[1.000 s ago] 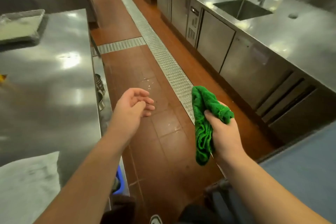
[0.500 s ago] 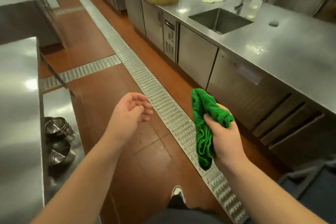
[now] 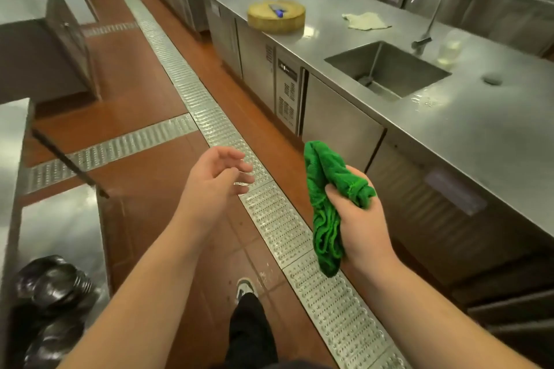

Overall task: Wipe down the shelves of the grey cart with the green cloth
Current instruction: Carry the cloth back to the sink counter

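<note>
Green cloth (image 3: 326,213) bunched in the closed right hand (image 3: 359,225), hanging below it. Left hand (image 3: 214,186) beside it, loosely open, empty. Grey cart not in view; wiping apparently not yet started.

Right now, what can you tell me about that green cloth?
The green cloth is bright green and looks soft and fuzzy, like a terry or microfibre towel. It is bunched up, not spread flat. The right hand grips it around the middle, so one rumpled end sticks up above the fingers and the other hangs down below the palm. It is held in the air above the floor drain grate, and only that hand touches it.
</note>
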`<state>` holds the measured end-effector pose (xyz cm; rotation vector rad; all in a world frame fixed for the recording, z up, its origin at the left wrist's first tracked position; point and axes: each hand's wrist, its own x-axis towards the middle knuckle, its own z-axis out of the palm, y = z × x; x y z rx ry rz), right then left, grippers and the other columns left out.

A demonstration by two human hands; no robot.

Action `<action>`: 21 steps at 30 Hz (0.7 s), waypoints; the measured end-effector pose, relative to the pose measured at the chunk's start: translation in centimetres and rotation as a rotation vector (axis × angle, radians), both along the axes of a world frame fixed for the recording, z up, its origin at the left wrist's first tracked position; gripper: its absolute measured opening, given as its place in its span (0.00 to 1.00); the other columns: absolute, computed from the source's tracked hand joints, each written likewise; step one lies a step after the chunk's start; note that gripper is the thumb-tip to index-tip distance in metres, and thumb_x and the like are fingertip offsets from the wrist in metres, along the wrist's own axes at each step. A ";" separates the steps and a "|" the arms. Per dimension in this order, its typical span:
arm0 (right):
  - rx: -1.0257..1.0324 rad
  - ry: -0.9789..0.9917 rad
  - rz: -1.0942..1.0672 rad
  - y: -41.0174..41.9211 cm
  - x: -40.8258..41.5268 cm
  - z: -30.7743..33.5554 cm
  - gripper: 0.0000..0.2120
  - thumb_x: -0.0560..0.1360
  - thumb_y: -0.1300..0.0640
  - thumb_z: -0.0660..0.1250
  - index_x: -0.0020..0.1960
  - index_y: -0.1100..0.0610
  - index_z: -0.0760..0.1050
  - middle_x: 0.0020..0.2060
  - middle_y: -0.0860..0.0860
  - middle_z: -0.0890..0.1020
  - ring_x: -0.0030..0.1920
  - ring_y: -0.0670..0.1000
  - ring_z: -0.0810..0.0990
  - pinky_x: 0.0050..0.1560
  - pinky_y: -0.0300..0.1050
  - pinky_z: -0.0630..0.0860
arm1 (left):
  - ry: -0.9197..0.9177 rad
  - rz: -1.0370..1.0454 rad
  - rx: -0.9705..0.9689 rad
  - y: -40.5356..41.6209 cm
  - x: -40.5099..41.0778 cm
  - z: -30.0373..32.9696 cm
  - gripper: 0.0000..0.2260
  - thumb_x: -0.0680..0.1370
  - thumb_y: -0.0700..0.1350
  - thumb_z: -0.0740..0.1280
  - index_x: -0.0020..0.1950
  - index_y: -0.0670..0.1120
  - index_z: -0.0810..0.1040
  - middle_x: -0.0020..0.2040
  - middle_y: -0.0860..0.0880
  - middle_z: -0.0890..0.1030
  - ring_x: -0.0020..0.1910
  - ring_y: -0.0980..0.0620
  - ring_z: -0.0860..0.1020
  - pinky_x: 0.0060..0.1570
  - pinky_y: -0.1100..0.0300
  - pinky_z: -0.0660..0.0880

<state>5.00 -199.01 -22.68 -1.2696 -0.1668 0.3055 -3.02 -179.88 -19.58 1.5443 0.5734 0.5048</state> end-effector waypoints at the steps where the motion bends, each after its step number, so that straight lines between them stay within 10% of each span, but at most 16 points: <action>1: -0.004 0.000 -0.003 1.8 1.8 -0.2 0.14 0.77 0.66 0.68 0.55 0.50 0.79 0.45 0.50 0.84 0.45 0.50 0.83 0.42 0.44 0.79 | -0.006 -0.002 0.000 1.9 1.9 -0.2 0.12 0.77 0.30 0.58 0.55 0.42 0.76 0.45 0.45 0.81 0.43 0.46 0.82 0.48 0.47 0.79; 21: -0.045 0.073 -0.254 24.3 39.3 -2.8 0.13 0.76 0.63 0.70 0.57 0.49 0.80 0.48 0.53 0.85 0.48 0.53 0.84 0.43 0.46 0.79 | 0.070 -0.304 0.004 24.4 45.3 -0.8 0.13 0.77 0.29 0.57 0.55 0.41 0.76 0.45 0.44 0.82 0.43 0.49 0.82 0.48 0.52 0.81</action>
